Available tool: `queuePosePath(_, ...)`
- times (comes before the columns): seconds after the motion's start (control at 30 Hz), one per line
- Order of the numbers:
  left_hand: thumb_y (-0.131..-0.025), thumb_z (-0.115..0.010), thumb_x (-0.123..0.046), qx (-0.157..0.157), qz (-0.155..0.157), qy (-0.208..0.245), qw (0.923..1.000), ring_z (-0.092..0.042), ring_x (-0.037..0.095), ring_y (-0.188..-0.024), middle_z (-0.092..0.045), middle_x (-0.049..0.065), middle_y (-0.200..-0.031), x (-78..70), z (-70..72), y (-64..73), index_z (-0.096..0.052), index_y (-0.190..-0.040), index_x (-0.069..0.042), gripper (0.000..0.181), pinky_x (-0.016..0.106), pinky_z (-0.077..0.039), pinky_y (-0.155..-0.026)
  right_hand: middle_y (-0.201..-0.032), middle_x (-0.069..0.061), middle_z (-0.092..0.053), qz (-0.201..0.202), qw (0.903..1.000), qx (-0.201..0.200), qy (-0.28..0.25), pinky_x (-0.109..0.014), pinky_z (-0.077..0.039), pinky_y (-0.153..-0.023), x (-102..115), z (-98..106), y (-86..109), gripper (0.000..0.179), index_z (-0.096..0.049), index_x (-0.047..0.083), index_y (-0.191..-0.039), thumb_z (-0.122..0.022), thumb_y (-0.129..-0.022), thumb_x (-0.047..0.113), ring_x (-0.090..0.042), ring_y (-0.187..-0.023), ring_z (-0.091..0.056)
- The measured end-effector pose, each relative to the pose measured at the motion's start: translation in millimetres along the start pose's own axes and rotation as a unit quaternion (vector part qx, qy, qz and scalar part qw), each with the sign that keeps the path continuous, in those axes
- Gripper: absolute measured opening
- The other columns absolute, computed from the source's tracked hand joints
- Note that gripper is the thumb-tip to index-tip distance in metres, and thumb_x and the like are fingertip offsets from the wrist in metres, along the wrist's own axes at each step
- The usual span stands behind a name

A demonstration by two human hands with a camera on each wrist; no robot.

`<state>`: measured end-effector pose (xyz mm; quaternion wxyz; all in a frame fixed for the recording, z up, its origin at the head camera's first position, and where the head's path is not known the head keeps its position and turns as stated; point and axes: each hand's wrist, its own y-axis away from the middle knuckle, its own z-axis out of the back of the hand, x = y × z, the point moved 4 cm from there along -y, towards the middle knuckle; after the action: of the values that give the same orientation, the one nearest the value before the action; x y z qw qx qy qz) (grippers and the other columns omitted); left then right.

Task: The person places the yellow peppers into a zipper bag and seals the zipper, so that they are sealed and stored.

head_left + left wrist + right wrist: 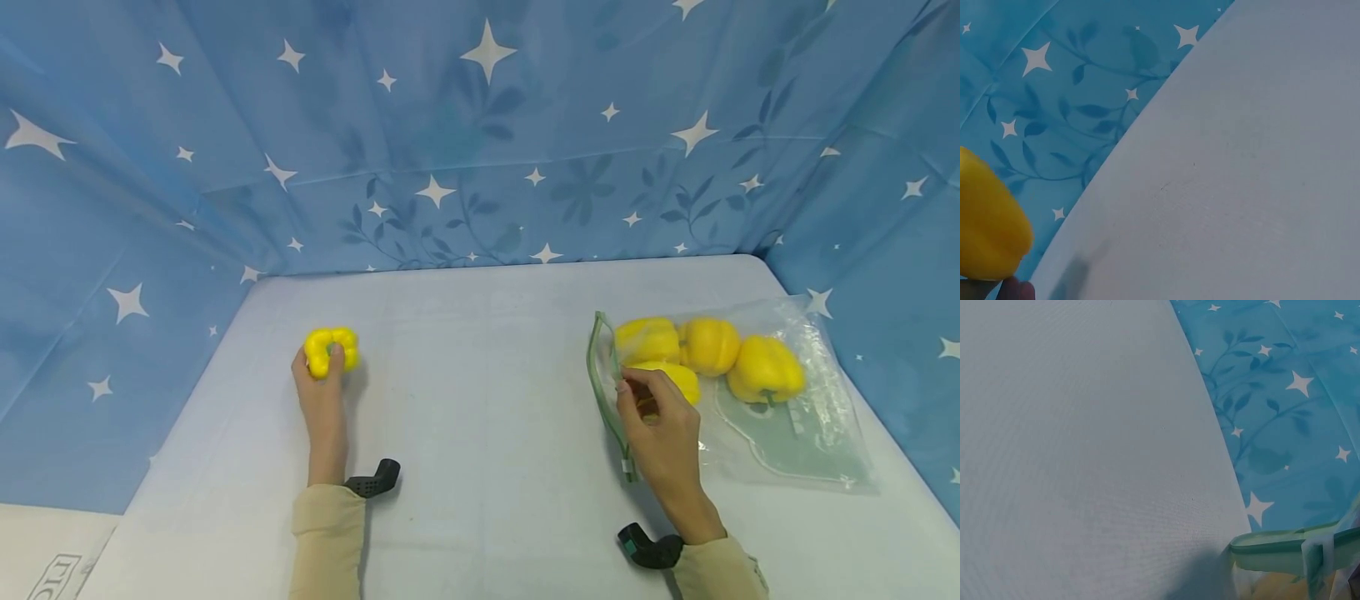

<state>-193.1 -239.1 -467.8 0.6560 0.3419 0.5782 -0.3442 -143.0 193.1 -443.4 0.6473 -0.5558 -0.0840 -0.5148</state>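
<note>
My left hand (pixel 324 408) grips a yellow bell pepper (pixel 348 340) over the left part of the table, thumb laid across it near the green stem. The same pepper (pixel 991 219) fills the lower left of the left wrist view. On the right lies a clear zip bag (pixel 817 417) with a green edge (pixel 597 375) at its mouth. Several yellow peppers (pixel 765 369) are in it. My right hand (pixel 663 425) pinches the bag's rim between thumb and fingers, and the mouth (pixel 1272 544) stands parted. Part of one pepper is hidden behind that hand.
The white table (pixel 480 417) stretches between both hands. A blue star-printed curtain (pixel 450 125) closes off the back and sides. At the lower left corner is a pale item with printed lettering (pixel 56 558). Black wrist devices (pixel 375 479) sit on both wrists.
</note>
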Motion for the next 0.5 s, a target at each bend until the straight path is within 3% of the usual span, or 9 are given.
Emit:
queuePosePath(0.17, -0.106, -0.048, -0.057, 0.055, 0.007, 0.028, 0.9980, -0.045, 0.011, -0.130, -0.043, -0.004, -0.146, -2.0, -10.3, 2.0, -0.030, -0.158, -0.018, 0.067, 0.039, -0.041, -0.116, -0.090, -0.009, -0.070, 0.003, 1.0000, -0.001, 0.000, -0.002, -0.047, -0.072, 0, 0, 0.1, 0.020, -0.074, -0.001, -0.111, -0.072, -0.091, -0.007, 0.001, -0.077, -0.055)
queuePosePath(0.27, -0.107, -0.044, -0.057, 0.091, 0.011, 0.062, 0.9939, -0.049, 0.009, -0.126, -0.047, -0.009, -0.134, -1.7, -16.9, 2.5, -0.037, -0.150, -0.017, 0.058, 0.040, -0.046, -0.115, -0.090, -0.009, -0.070, 0.003, 1.0000, 0.000, 0.000, -0.002, -0.047, -0.072, 0, 0, 0.3, 0.020, -0.074, -0.001, -0.111, -0.072, -0.092, -0.007, 0.002, -0.078, -0.055)
queuePosePath(0.5, -0.110, -0.041, -0.052, 0.127, 0.019, 0.091, 0.9875, -0.054, 0.010, -0.123, -0.050, -0.006, -0.132, -0.3, -28.7, 5.2, -0.039, -0.148, -0.014, 0.054, 0.038, -0.049, -0.113, -0.090, -0.009, -0.070, 0.003, 1.0000, 0.000, -0.003, -0.002, -0.047, -0.072, 1, 0, 0.0, 0.020, -0.074, -0.002, -0.111, -0.071, -0.091, -0.007, 0.003, -0.078, -0.055)
